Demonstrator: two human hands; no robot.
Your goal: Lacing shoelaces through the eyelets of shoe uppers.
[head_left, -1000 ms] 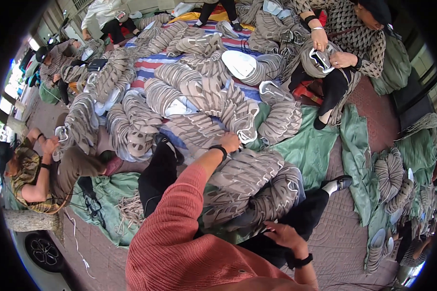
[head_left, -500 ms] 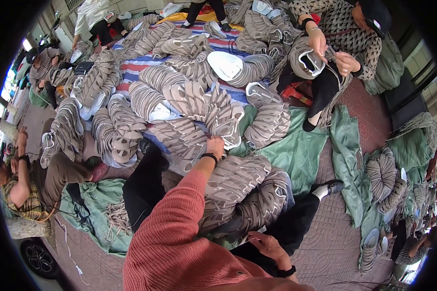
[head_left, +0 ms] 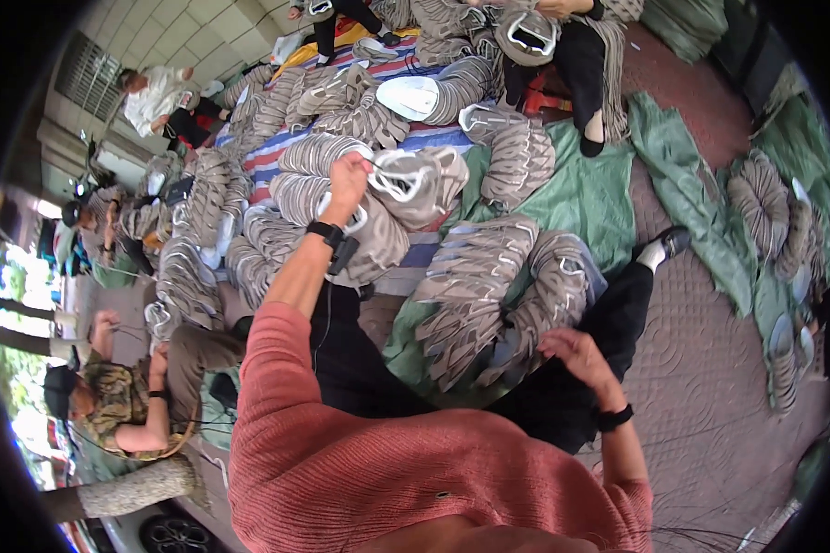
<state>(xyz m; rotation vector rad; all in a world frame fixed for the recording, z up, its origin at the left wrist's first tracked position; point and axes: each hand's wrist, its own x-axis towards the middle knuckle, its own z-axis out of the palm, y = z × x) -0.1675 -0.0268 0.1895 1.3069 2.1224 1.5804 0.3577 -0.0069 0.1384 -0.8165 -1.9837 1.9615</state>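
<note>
My left hand (head_left: 349,177), with a black watch on its wrist, reaches forward and grips a grey-and-white shoe upper (head_left: 406,181) lifted off a curved row of stacked uppers (head_left: 295,175). My right hand (head_left: 574,352), wearing a black wristband, hovers with fingers apart over my black trouser leg (head_left: 618,313), just beside a big stack of grey uppers (head_left: 475,295). It holds nothing. My salmon sweater fills the lower middle of the view.
Rows of stacked uppers cover a striped sheet (head_left: 258,158) and a green tarp (head_left: 590,194). A seated person (head_left: 563,46) works at the top, another in a camouflage shirt (head_left: 120,405) at lower left. More stacks (head_left: 765,203) lie at the right on a brown quilted mat (head_left: 710,369).
My left hand has stretched farther forward and picked up an upper from the row. My right hand has risen from my lap toward the near stack.
</note>
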